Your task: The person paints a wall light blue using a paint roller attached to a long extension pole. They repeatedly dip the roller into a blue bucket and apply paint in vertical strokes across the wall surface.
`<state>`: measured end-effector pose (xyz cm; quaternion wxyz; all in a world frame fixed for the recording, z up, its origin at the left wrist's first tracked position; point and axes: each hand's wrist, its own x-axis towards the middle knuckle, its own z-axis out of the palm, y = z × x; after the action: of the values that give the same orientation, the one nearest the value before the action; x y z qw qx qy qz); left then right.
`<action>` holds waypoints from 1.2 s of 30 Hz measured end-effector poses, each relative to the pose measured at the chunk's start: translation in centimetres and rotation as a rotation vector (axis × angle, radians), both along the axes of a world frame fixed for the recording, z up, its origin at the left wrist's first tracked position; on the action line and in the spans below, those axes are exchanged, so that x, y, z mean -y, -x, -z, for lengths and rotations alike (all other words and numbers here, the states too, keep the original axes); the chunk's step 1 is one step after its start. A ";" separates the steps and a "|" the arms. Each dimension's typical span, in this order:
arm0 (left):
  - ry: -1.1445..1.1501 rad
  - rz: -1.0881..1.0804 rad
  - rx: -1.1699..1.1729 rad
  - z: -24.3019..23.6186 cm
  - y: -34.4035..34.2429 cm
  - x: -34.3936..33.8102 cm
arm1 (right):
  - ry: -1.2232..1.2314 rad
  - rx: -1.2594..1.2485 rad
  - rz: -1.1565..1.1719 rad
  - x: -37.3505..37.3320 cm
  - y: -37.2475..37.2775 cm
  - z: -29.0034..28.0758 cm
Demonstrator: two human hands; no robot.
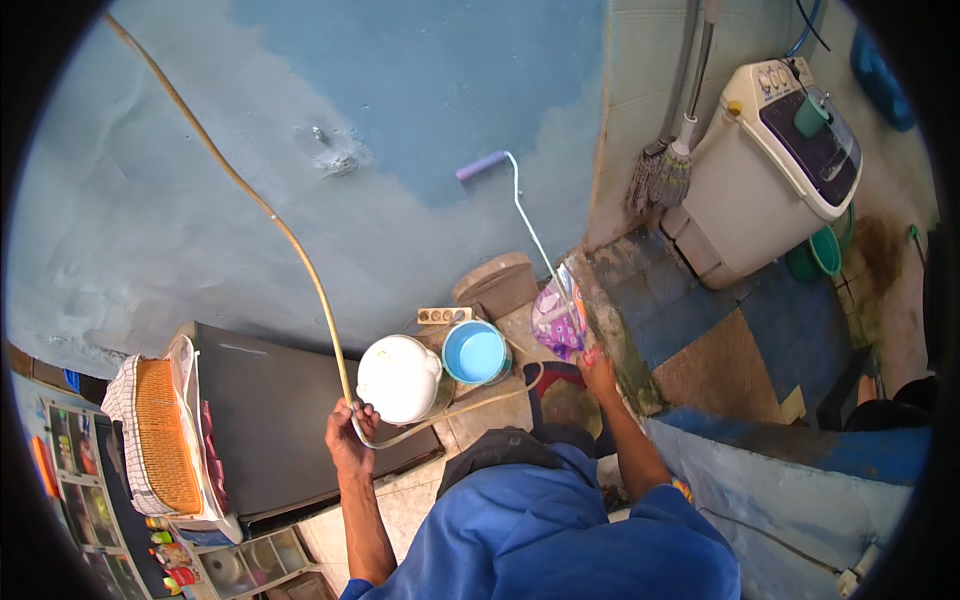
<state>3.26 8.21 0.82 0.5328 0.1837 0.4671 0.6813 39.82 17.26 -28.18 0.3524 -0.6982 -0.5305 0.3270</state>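
My left hand (352, 437) is closed around a yellowish hose (318, 285), which climbs the wall to the upper left and also runs on to the right past a bucket. My right hand (598, 373) is closed at the lower end of a paint roller (483, 165); its grip is mostly hidden. The roller's lavender sleeve lies at the blue wall (400, 95), along a patch of deeper blue. Between my hands stand a bucket of light blue paint (476, 352) and a rounded white appliance (398, 378). A purple printed packet (557, 318) is just beyond my right hand.
A power strip (444, 316) lies behind the bucket. Left stands a grey-topped cabinet (275, 410) with an orange woven basket (160, 435). To the right are a low ledge (625, 350), mops (672, 172), a washing machine (765, 180) and part of another person (895, 408).
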 end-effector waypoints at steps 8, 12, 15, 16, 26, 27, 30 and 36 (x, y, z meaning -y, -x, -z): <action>-0.008 0.014 -0.013 -0.2 -1.2 -0.7 | 0.048 0.125 -0.026 -0.7 -1.9 1.9; -0.006 -0.002 0.002 0.0 -2.0 -0.8 | -0.011 0.064 -0.024 -1.4 -1.9 0.2; 0.003 -0.001 0.002 0.1 -2.6 -1.1 | -0.015 0.079 -0.003 -2.5 -0.7 -1.5; 0.003 -0.005 0.002 0.1 -2.7 -1.1 | -0.011 0.080 0.000 -2.7 -0.3 -1.8; -0.013 -0.018 0.025 0.0 -4.0 -1.1 | -0.100 0.112 -0.004 -2.6 -1.3 -0.3; -0.012 -0.025 0.026 0.2 -4.2 -1.0 | -0.139 0.112 0.002 -3.6 -0.7 -1.4; -0.010 -0.023 0.016 0.1 -4.8 -1.2 | -0.203 0.051 -0.028 -7.5 1.9 -2.8; 0.001 -0.064 0.018 -0.6 -5.3 -1.3 | -0.266 0.047 -0.008 -5.9 3.5 1.9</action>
<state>8.52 9.54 1.44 0.5151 0.1624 0.4682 0.6993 36.33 23.15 -30.10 0.4278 -0.6506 -0.5802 0.2386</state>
